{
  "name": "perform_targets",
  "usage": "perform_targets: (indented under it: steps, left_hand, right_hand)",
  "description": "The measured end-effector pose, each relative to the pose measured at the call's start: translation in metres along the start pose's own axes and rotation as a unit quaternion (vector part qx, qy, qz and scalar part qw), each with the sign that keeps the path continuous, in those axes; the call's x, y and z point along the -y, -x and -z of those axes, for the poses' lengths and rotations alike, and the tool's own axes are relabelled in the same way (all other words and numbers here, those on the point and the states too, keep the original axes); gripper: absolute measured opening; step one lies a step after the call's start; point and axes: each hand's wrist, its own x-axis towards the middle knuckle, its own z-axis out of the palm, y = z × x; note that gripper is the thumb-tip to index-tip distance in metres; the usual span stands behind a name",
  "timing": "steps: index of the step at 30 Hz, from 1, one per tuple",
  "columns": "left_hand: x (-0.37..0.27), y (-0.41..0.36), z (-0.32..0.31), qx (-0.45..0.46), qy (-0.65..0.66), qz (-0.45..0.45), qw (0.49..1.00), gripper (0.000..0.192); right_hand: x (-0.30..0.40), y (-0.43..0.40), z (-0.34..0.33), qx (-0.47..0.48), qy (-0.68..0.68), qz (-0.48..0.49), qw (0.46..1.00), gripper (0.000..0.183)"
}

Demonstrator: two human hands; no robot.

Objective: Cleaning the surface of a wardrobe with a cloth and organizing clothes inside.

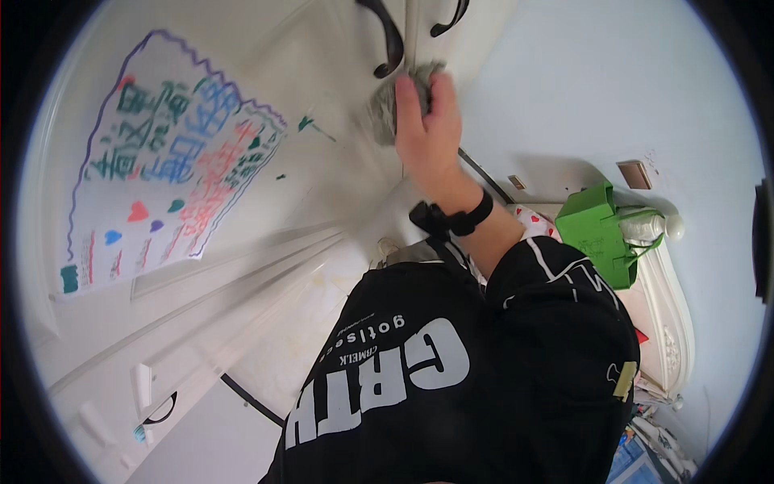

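Observation:
My right hand (428, 130) is shut on a crumpled grey-green cloth (387, 112). It presses the cloth against a white panelled cabinet door (326, 72), just below a dark curved handle (392, 42). The hand and cloth are slightly blurred. A black strap with a small dark device (450, 219) is around my right wrist. Left of the cloth, a hand-lettered paper poster (151, 199) with a wavy purple border and coloured hearts is on the door. Between poster and cloth, green marks (307, 124) show on the white surface. My left hand is out of view.
A second dark handle (452, 21) is beside the first. Pale blue wall (592, 91) rises on the right, with a wall switch (635, 174). A green bag (595, 233) hangs by a white carved headboard (671, 314). Pale tiled floor (260, 369) shows at lower left.

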Motion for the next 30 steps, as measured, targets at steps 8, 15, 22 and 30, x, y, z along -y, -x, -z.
perform_targets:
  steps: [8, 15, 22, 30]
  left_hand:
    - [0.072, 0.015, 0.052, -0.015, -0.04, -0.019, 0.999, 0.025]
    - [0.062, 0.025, 0.128, -0.038, -0.036, -0.129, 0.99, 0.022]
    - [-0.273, 0.088, 0.093, -0.113, -0.333, -0.472, 0.809, 0.016]
    - [-0.402, 0.118, 0.042, -0.226, -0.28, -0.696, 0.621, 0.022]
  right_hand:
    - [-0.085, 0.051, -0.041, -0.053, 0.064, 0.068, 0.994, 0.015]
    - [-0.119, 0.076, -0.052, 0.024, 0.122, -0.191, 0.974, 0.026]
    - [-0.018, 0.023, -0.024, -0.038, 0.037, -0.025, 0.998, 0.018]
    - [-0.12, 0.083, -0.04, -0.033, 0.1, -0.197, 0.975, 0.017]
